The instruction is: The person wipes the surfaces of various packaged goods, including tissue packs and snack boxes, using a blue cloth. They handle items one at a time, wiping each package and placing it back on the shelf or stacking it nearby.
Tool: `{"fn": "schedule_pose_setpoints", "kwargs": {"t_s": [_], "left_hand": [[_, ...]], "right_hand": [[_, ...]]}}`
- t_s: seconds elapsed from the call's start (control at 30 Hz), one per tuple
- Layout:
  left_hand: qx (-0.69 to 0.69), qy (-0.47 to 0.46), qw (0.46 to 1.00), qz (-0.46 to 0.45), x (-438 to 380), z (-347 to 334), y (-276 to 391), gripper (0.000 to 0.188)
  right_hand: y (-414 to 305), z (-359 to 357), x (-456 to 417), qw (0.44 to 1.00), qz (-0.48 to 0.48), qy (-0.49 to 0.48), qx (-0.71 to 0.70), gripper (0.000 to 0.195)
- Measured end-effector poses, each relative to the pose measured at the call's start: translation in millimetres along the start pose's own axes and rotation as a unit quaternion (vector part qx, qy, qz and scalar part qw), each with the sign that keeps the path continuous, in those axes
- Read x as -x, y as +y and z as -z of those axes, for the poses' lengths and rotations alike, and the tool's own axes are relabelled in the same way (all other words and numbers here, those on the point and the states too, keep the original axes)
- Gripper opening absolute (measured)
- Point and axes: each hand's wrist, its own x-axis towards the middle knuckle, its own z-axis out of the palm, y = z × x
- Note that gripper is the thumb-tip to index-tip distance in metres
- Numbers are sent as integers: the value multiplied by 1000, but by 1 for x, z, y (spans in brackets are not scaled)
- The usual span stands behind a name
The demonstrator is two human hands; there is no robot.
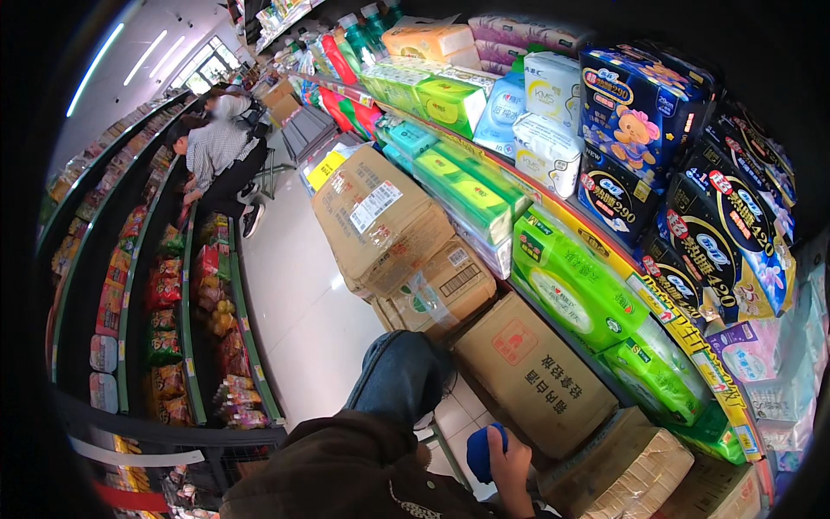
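My right hand (510, 457) is at the lower middle, closed around a bundled blue object (486, 452), perhaps cloth, with the thumb along its top. It is just right of my dark jacket (337, 460) and below my bent knee in jeans (402, 373). Beside the hand, to the upper right, lies a large brown carton (538, 376) with red and black print. My left hand is out of view. Before me, a shelf edge with yellow price strips (726, 389) runs past green tissue packs (577, 279) and dark blue sanitary pad packs (642, 117).
Stacked taped cartons (382, 214) stand against the shelf, and further cartons (622, 467) lie at the lower right. A pale tiled floor aisle (292, 311) runs between the shelving. Snack shelves (165, 285) line the left. Another person (220, 156) bends towards them, with someone else beyond.
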Motion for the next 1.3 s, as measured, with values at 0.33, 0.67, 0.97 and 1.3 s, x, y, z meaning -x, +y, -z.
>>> {"fn": "schedule_pose_setpoints", "kwargs": {"t_s": [0.33,0.67,0.97,1.3], "left_hand": [[-77,-31,994,-73,25,-11,-29,23],[-349,-224,909,33,-18,1,2,43],[-325,151,927,-108,31,187,81,42],[-344,122,929,-63,38,198,97,38]], "right_hand": [[-26,2,0,996,26,68,44,36],[7,7,28,960,-20,192,203,52],[-131,153,1,833,152,441,298,39],[-218,283,-93,863,-58,487,120,60]]}}
